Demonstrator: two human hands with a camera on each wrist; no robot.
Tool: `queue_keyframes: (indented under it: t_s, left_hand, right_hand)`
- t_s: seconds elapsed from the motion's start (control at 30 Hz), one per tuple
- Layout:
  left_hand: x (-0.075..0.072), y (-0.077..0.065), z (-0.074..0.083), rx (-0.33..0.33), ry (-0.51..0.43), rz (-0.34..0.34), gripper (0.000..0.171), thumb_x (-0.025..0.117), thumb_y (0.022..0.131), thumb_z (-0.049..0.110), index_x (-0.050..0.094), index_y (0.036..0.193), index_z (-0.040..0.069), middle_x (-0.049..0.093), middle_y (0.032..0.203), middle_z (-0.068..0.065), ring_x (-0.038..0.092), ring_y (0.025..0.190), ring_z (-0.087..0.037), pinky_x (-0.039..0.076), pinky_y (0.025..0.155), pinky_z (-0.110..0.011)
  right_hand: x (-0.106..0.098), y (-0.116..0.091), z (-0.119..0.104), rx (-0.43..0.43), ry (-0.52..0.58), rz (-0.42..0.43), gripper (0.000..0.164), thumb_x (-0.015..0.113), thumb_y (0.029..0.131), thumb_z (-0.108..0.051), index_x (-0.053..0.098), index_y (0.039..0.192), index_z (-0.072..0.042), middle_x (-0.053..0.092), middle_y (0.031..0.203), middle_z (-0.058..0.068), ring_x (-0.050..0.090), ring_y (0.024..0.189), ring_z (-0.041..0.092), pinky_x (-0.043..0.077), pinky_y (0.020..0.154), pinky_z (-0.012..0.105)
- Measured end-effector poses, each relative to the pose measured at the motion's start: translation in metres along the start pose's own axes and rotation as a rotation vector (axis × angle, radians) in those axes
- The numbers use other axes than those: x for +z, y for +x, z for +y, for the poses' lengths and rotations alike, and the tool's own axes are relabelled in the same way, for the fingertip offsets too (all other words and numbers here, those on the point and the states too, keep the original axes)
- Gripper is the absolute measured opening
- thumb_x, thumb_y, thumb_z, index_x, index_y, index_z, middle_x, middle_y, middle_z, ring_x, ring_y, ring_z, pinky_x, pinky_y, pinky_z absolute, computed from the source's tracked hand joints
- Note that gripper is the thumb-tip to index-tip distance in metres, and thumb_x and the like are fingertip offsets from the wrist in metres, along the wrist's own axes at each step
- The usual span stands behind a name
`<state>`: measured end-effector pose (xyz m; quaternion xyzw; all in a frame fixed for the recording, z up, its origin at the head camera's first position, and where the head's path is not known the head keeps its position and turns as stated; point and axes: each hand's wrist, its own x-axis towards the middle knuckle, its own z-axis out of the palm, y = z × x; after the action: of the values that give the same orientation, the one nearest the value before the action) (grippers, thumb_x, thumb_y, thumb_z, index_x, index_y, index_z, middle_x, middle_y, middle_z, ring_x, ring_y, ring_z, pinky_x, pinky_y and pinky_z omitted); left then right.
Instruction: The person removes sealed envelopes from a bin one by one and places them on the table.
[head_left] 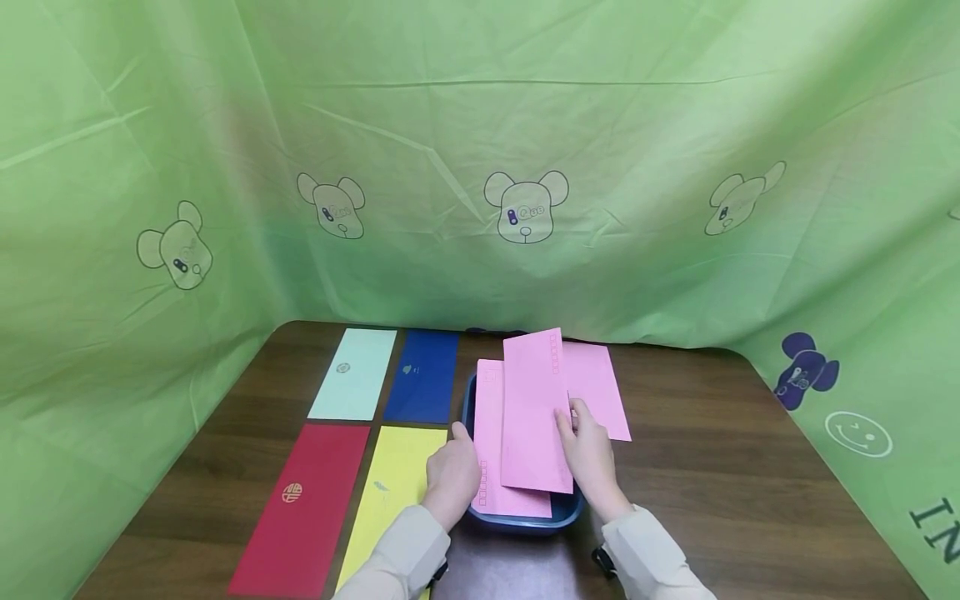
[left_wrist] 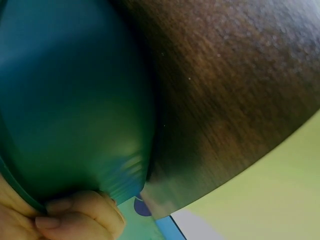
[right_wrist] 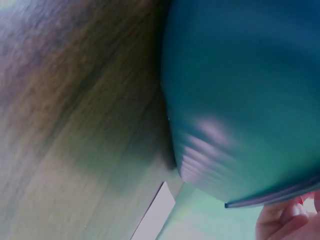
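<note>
A dark blue plastic basin (head_left: 517,525) stands on the table, its ribbed side wall (left_wrist: 75,110) large in the left wrist view. My left hand (head_left: 453,468) grips the basin's left rim, fingers curled under it. My right hand (head_left: 588,454) pinches the right edge of a pink envelope (head_left: 534,417), thumb on its face. That envelope lies slanted above the basin, overlapping a second pink envelope (head_left: 489,417) that rests in it. In the right wrist view, the fingers (right_wrist: 285,220) show just past the basin's rim.
Another pink envelope (head_left: 596,387) lies on the table behind the basin, to the right. Left of the basin are pale mint (head_left: 356,383), blue (head_left: 427,387), red (head_left: 315,517) and yellow (head_left: 397,475) envelopes. A green printed curtain (head_left: 420,275) surrounds the brown wooden table (head_left: 720,467).
</note>
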<state>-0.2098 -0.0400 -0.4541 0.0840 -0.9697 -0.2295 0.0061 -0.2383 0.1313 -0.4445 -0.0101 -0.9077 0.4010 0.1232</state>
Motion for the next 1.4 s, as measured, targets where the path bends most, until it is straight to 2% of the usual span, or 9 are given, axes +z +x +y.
queue_keyframes:
  t_s: [0.2, 0.33, 0.43, 0.6, 0.73, 0.93, 1.07, 1.17, 1.4]
  left_hand:
    - [0.001, 0.001, -0.001, 0.007, 0.005, 0.006, 0.023, 0.059, 0.085, 0.007, 0.039, 0.095, 0.001, 0.044, 0.052, -0.009, 0.047, 0.045, -0.021, 0.037, 0.044, -0.028]
    - [0.001, 0.001, -0.001, 0.008, -0.009, 0.008, 0.022, 0.059, 0.085, 0.007, 0.04, 0.095, 0.001, 0.044, 0.052, -0.009, 0.047, 0.045, -0.021, 0.037, 0.044, -0.029]
    - [0.001, 0.001, -0.001, 0.009, -0.014, 0.011, 0.022, 0.059, 0.085, 0.007, 0.04, 0.095, 0.001, 0.044, 0.052, -0.009, 0.047, 0.045, -0.02, 0.037, 0.044, -0.029]
    - [0.001, 0.0, -0.001, 0.007, 0.003, 0.01, 0.025, 0.061, 0.085, 0.008, 0.041, 0.097, 0.001, 0.044, 0.052, -0.008, 0.047, 0.045, -0.02, 0.037, 0.044, -0.028]
    - [0.001, 0.0, -0.001, 0.005, 0.011, 0.009, 0.026, 0.062, 0.084, 0.009, 0.04, 0.097, 0.001, 0.044, 0.052, -0.009, 0.047, 0.044, -0.02, 0.038, 0.044, -0.027]
    - [0.001, 0.001, -0.001, -0.003, -0.005, -0.003, 0.026, 0.061, 0.085, 0.009, 0.04, 0.097, 0.001, 0.045, 0.052, -0.009, 0.047, 0.045, -0.02, 0.038, 0.044, -0.028]
    - [0.002, 0.001, -0.001, -0.012, -0.015, -0.008, 0.026, 0.061, 0.085, 0.008, 0.04, 0.098, 0.001, 0.045, 0.052, -0.009, 0.047, 0.045, -0.02, 0.038, 0.044, -0.028]
    - [0.002, 0.001, -0.001, -0.004, -0.008, -0.004, 0.025, 0.061, 0.085, 0.009, 0.04, 0.097, 0.001, 0.045, 0.052, -0.009, 0.047, 0.044, -0.02, 0.037, 0.044, -0.028]
    - [0.003, 0.002, -0.002, 0.012, 0.005, 0.007, 0.025, 0.061, 0.085, 0.009, 0.04, 0.096, 0.001, 0.045, 0.052, -0.009, 0.047, 0.045, -0.02, 0.036, 0.044, -0.028]
  right_hand:
    - [-0.004, 0.002, 0.003, 0.059, 0.083, -0.019, 0.032, 0.05, 0.096, -0.017, 0.05, 0.119, 0.004, 0.066, 0.096, 0.029, 0.058, 0.067, 0.022, 0.05, 0.056, 0.032]
    - [-0.006, 0.004, 0.007, 0.067, 0.12, -0.005, 0.029, 0.045, 0.095, -0.012, 0.048, 0.115, 0.009, 0.061, 0.08, 0.026, 0.052, 0.059, 0.022, 0.043, 0.051, 0.028]
    - [-0.008, 0.004, 0.01, 0.05, 0.131, 0.016, 0.031, 0.041, 0.091, -0.01, 0.045, 0.114, 0.012, 0.056, 0.079, 0.027, 0.05, 0.062, 0.026, 0.042, 0.054, 0.033]
    - [-0.012, 0.004, 0.011, 0.081, 0.207, -0.015, 0.041, 0.042, 0.087, -0.007, 0.034, 0.123, 0.012, 0.052, 0.112, 0.039, 0.053, 0.092, 0.042, 0.046, 0.08, 0.053]
    - [-0.017, 0.006, 0.01, 0.121, 0.252, -0.072, 0.048, 0.044, 0.087, -0.002, 0.028, 0.13, 0.012, 0.046, 0.124, 0.04, 0.049, 0.108, 0.048, 0.041, 0.093, 0.06]
    - [-0.023, 0.012, 0.014, 0.14, 0.242, -0.034, 0.051, 0.049, 0.084, 0.001, 0.035, 0.131, 0.013, 0.054, 0.121, 0.038, 0.056, 0.104, 0.043, 0.046, 0.089, 0.05]
    - [-0.027, 0.015, 0.02, 0.158, 0.269, 0.013, 0.045, 0.05, 0.086, -0.001, 0.042, 0.128, 0.013, 0.058, 0.119, 0.036, 0.06, 0.099, 0.036, 0.053, 0.079, 0.031]
    - [-0.032, 0.017, 0.024, 0.179, 0.314, 0.036, 0.043, 0.048, 0.091, -0.004, 0.041, 0.131, 0.009, 0.058, 0.118, 0.035, 0.063, 0.089, 0.026, 0.051, 0.066, 0.016]
    - [-0.043, 0.02, 0.037, 0.224, 0.368, 0.041, 0.045, 0.035, 0.098, -0.011, 0.032, 0.139, 0.005, 0.055, 0.115, 0.037, 0.059, 0.07, 0.007, 0.047, 0.056, 0.011]
